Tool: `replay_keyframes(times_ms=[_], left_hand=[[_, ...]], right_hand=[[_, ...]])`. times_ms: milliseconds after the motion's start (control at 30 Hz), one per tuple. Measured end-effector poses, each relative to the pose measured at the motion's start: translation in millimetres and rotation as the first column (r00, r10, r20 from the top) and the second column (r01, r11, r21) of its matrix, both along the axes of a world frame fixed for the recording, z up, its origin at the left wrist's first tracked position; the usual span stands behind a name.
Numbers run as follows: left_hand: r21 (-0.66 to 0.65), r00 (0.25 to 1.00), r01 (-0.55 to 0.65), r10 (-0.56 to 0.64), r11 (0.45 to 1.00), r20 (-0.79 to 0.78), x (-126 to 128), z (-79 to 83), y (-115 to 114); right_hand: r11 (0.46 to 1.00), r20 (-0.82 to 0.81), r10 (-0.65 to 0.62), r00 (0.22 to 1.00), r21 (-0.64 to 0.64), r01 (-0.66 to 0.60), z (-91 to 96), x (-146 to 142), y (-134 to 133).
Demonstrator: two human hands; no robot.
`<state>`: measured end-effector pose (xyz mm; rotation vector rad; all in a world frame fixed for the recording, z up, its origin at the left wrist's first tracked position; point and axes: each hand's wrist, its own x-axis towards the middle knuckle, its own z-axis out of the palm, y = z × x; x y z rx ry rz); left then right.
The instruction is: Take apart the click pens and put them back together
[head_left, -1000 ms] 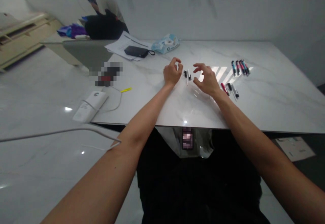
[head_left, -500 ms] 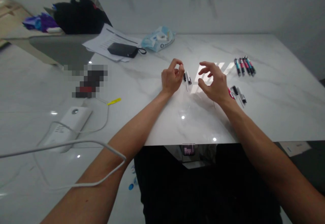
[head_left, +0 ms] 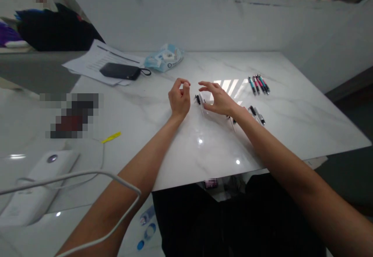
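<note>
My left hand (head_left: pixel 180 99) is held just above the marble-patterned table, fingers curled and thumb against them; whether something small is pinched there is hidden. Close to its right lie a black pen part (head_left: pixel 198 99) and a white pen part (head_left: pixel 202 98). My right hand (head_left: pixel 219 98) hovers over these with thumb and fingers apart, its thumb tip near the white piece. I cannot tell whether it touches that piece. Under and beside my right wrist are more pen parts (head_left: pixel 259 116), black, white and grey, partly covered by the forearm.
Several teal and red pens (head_left: pixel 258 84) lie side by side at the right. Toward the back are a wipes packet (head_left: pixel 164 58), papers (head_left: pixel 87 60) and a black pouch (head_left: pixel 121 71). A white cable (head_left: pixel 116 177) crosses over my left forearm, near a white power bank (head_left: pixel 37 187).
The view has swung to the right. My right hand has moved left, closer to my left hand and over the loose pen parts. The left hand's fingers look more tightly curled.
</note>
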<state>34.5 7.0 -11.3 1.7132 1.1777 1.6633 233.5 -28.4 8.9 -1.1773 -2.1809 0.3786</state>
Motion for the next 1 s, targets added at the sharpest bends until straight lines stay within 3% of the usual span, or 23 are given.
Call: replay_keyframes(times_ms=[167, 333, 633, 1000], left_hand=[[0.027, 1.000, 0.023, -0.024, 0.999, 0.012, -0.5, -4.8, 5.1], [0.035, 0.999, 0.032, -0.031, 0.999, -0.011, 2.5, -8.2, 7.6], [-0.062, 0.999, 0.004, -0.008, 0.998, -0.054, 2.3, 4.2, -2.3], [-0.026, 0.988, 0.005, -0.009, 1.000, -0.154, -3.2, 15.2, -6.9]], right_hand=[[0.999, 0.032, 0.011, 0.999, -0.049, -0.009, -14.2, -5.5, 16.8], [0.999, 0.059, 0.002, 0.998, -0.052, 0.001, -16.6, -4.5, 19.3], [0.999, 0.109, -0.021, 0.994, -0.043, 0.026, -15.9, -8.9, 22.0], [0.993, 0.052, -0.119, 0.992, 0.025, 0.118, -13.6, -17.3, 16.9]])
